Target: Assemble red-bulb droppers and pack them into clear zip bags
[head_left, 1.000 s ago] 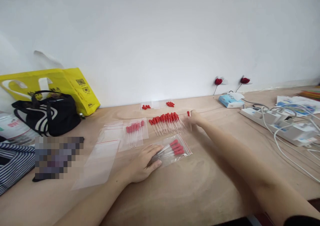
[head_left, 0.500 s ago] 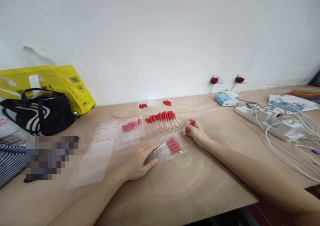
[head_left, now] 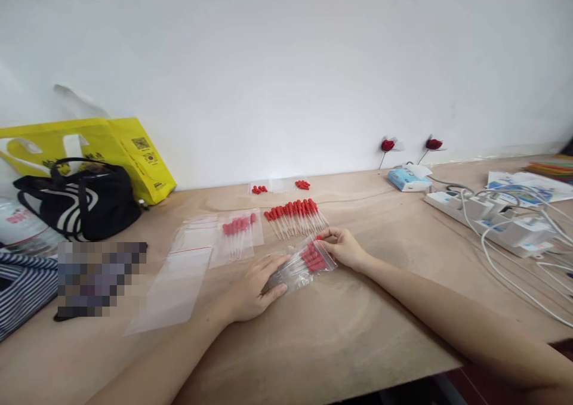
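Note:
A clear zip bag (head_left: 293,284) lies flat on the table with several red-bulbed droppers (head_left: 316,263) inside. My left hand (head_left: 254,288) grips its closed end, the thumb in front and the fingers on top. At the mouth of the bag, my right hand (head_left: 344,249) pinches a dropper (head_left: 319,238) by its red bulb; the tube points into the bag and is partly hidden. Behind the bag lies a row of loose droppers (head_left: 295,214). To the left, another zip bag (head_left: 237,241) holds droppers, and a stack of flat zip bags (head_left: 183,280) lies nearer me.
Small bags of red bulbs (head_left: 302,184) lie near the wall. A black bag (head_left: 85,202) and a yellow bag (head_left: 150,160) stand at the left. To the right are a tissue pack (head_left: 408,179) and a power strip (head_left: 492,223) with tangled cables.
My right hand has moved left to the bag's mouth, bringing its dropper into the bag. My left hand keeps its hold. The whole view has shifted slightly.

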Motion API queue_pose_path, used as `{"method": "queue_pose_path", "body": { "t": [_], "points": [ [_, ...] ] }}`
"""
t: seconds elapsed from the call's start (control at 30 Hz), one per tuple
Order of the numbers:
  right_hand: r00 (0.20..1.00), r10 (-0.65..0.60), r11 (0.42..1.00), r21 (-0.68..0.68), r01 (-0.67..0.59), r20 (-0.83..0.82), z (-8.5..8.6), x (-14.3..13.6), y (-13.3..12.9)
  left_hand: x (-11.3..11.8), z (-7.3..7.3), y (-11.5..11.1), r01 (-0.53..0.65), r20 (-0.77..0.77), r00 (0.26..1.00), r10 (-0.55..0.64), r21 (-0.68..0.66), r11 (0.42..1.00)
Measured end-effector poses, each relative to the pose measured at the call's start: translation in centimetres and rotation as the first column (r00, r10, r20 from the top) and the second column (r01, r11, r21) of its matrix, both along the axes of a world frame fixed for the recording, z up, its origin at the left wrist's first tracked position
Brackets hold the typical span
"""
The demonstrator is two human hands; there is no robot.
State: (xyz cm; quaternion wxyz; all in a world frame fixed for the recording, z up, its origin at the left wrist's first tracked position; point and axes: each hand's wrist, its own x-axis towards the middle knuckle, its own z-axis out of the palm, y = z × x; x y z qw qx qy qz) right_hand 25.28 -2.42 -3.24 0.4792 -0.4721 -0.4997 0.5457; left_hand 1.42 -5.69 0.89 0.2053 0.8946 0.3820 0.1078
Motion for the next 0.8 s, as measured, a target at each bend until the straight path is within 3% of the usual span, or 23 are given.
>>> {"method": "queue_pose_path", "body": {
  "t": [0.17,0.4,0.53,0.63,0.8],
  "points": [
    [0.993,0.113,0.993,0.033,-0.112,-0.027,-0.3,-0.4,0.3,-0.1,-0.3,0.2,-0.002,-0.027,1.000,0.002,0.009,1.000],
    [0.999,0.005,0.998,0.058,-0.007,0.040,-0.8,-0.4,0.7,-0.3,-0.5,0.2,-0.008,-0.015,1.000,0.008,-0.003,1.000],
    [0.983,0.181,0.977,0.110,-0.184,0.037,-0.3,-0.7,0.3,-0.2,-0.2,0.2,-0.008,-0.001,1.000,0.008,-0.005,1.000],
    [0.957,0.244,0.948,0.169,-0.270,0.160,0.1,-0.3,0.3,-0.1,-0.1,0.1,-0.011,0.007,1.000,0.011,-0.012,1.000],
    [0.878,0.103,0.946,0.226,-0.231,0.467,0.2,1.2,0.7,0.0,-0.2,0.1,-0.021,-0.012,1.000,0.021,0.015,1.000]
  ]
}}
